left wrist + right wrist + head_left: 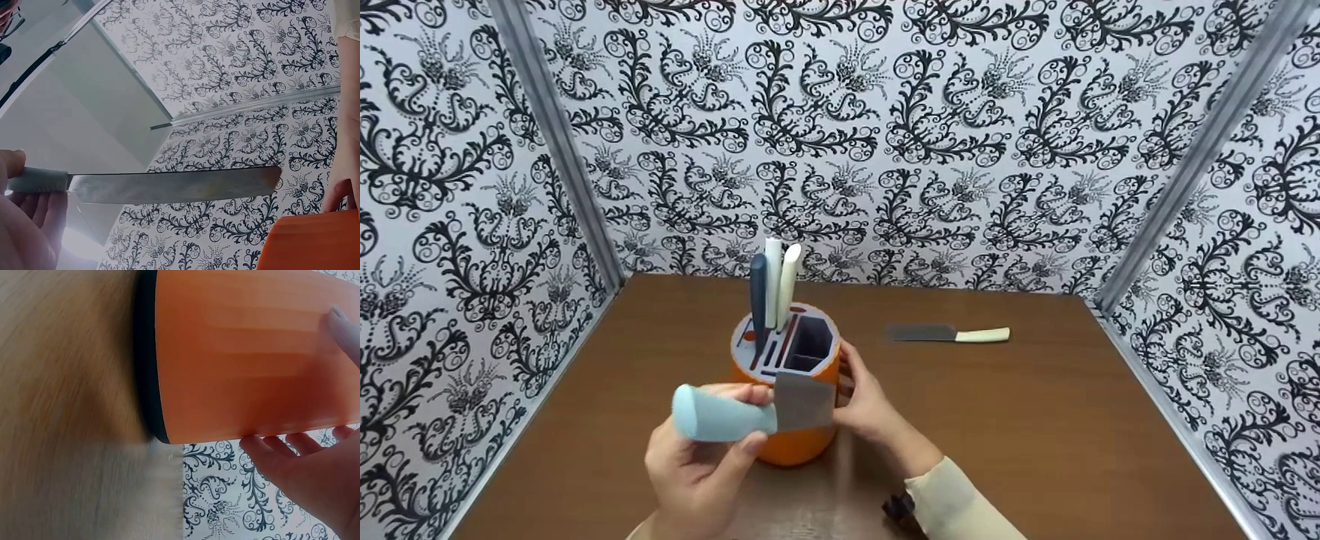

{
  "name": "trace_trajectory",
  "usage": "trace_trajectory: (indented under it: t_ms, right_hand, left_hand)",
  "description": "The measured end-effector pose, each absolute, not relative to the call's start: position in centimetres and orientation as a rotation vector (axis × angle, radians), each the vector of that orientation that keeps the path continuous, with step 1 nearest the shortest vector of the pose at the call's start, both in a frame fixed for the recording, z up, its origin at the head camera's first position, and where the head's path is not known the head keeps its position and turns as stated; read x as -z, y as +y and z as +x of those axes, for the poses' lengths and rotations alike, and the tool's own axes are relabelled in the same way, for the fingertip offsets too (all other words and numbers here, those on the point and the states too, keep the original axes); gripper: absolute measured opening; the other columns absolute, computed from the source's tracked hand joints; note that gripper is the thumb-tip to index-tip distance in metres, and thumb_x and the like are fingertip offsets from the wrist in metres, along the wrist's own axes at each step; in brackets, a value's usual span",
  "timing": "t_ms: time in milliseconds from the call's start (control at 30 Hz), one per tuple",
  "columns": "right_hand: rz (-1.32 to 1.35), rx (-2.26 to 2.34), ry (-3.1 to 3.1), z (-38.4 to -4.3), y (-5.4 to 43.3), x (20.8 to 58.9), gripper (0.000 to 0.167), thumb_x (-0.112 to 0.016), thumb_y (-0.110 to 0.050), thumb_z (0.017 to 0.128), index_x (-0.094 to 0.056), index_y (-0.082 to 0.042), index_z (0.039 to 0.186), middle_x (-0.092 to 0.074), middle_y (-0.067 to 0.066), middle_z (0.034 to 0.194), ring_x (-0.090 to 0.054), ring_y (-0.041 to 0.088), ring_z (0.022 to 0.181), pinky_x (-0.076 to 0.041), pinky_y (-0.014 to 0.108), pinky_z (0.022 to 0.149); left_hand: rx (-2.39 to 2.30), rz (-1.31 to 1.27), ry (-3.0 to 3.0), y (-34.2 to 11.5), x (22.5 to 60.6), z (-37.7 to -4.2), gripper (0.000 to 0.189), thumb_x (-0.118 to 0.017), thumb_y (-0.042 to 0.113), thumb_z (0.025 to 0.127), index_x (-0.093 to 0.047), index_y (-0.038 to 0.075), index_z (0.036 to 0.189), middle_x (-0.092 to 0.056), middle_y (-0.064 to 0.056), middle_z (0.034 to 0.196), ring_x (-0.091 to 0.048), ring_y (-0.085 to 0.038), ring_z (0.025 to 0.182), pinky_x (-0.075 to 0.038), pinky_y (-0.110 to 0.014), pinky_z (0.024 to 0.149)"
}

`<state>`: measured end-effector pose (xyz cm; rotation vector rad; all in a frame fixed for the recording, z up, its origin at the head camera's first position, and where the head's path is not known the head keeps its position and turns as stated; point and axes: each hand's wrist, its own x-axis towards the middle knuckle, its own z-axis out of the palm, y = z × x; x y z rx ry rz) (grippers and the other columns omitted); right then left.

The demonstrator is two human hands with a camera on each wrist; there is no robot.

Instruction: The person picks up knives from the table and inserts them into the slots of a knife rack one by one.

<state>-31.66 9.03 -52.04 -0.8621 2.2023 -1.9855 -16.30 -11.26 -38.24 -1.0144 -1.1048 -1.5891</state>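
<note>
My left hand grips the light blue handle of a kitchen knife, its broad blade pointing right in front of an orange knife holder. In the left wrist view the whole long blade shows, with nothing touching its tip. My right hand holds the holder's right side, thumb on the near face and fingers round the far side, as the right wrist view shows. Upright in the holder's grey slotted top stand a dark blue-handled knife, a white-handled knife and a cream-handled knife.
A knife with a cream handle lies flat on the brown wooden table, right of the holder. Black-and-white patterned walls enclose the table at the back and sides. A small dark object shows by the right sleeve.
</note>
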Motion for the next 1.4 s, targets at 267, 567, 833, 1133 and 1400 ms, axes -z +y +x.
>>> trace_trajectory:
  t_ms: [267,567,833,1133,1400]
  right_hand:
    - [-0.845,2.027,2.164,-31.3,8.9,51.8,0.118,-0.098,-0.011,0.073,-0.027,-0.018,0.167,-0.047,0.017,0.156,-0.053,0.035,0.140,-0.051,0.051,0.113]
    - [-0.831,1.968,2.221,-31.0,8.8,51.4,0.116,-0.098,-0.017,0.074,-0.028,-0.021,0.167,-0.049,0.014,0.157,-0.051,0.037,0.143,-0.048,0.058,0.116]
    - [-0.767,1.962,2.239,-31.0,8.7,51.3,0.117,-0.099,-0.013,0.073,-0.029,-0.024,0.167,-0.049,0.016,0.156,-0.049,0.043,0.144,-0.046,0.060,0.118]
    - [-0.777,1.956,2.231,-31.1,9.0,51.5,0.118,-0.099,-0.022,0.074,-0.028,-0.027,0.167,-0.047,0.013,0.159,-0.047,0.041,0.146,-0.045,0.059,0.119]
    - [-0.780,2.005,2.179,-31.1,8.9,51.6,0.118,-0.100,-0.018,0.072,-0.030,-0.029,0.167,-0.050,0.013,0.156,-0.056,0.037,0.140,-0.049,0.058,0.116]
  left_hand:
    - [1.619,-0.969,-0.960,-10.9,37.8,-16.2,0.031,-0.078,-0.007,0.090,-0.062,-0.026,0.109,-0.076,-0.022,0.110,-0.078,-0.028,0.103,-0.062,-0.033,0.098]
    - [1.519,-0.896,-0.924,-11.2,37.9,-17.4,0.032,-0.082,-0.003,0.089,-0.063,-0.026,0.103,-0.078,-0.020,0.109,-0.078,-0.028,0.104,-0.062,-0.032,0.098]
    - [1.462,-0.806,-0.964,-12.1,37.9,-18.9,0.039,-0.085,0.002,0.088,-0.063,-0.027,0.102,-0.079,-0.021,0.106,-0.078,-0.027,0.102,-0.062,-0.030,0.096]
    - [1.508,-0.809,-1.110,-13.0,38.9,-20.2,0.041,-0.083,0.003,0.090,-0.062,-0.028,0.106,-0.077,-0.019,0.114,-0.077,-0.027,0.108,-0.061,-0.033,0.100]
    - [1.457,-0.797,-1.224,-13.4,39.5,-21.7,0.045,-0.083,0.014,0.093,-0.066,-0.025,0.106,-0.077,-0.017,0.114,-0.076,-0.026,0.109,-0.060,-0.033,0.102]
